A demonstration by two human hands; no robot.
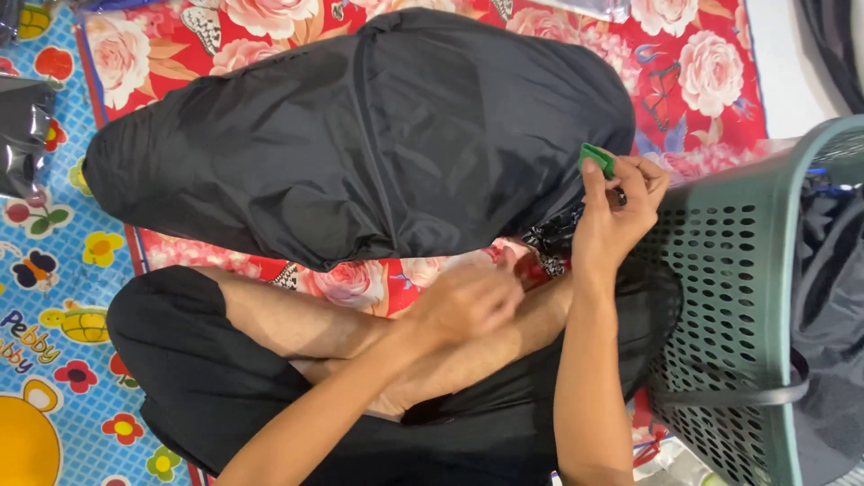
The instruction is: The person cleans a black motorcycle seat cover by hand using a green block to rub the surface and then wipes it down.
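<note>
Both hands are working at the lower edge of a black garment (pixel 360 135), which is lying spread across the middle and upper part of the frame on a red floral mat (pixel 702 72). At centre right, the right hand (pixel 616 216) is pinching a small green tag (pixel 597 158) between thumb and fingertips, fingers curled closed around it, right at the garment's edge. Just below centre, the left hand (pixel 468 301) is blurring over the crossed legs; whether it is gripping anything cannot be told. Along the right edge, a grey-green perforated basket (pixel 729 297) is holding dark clothing (pixel 832 297).
</note>
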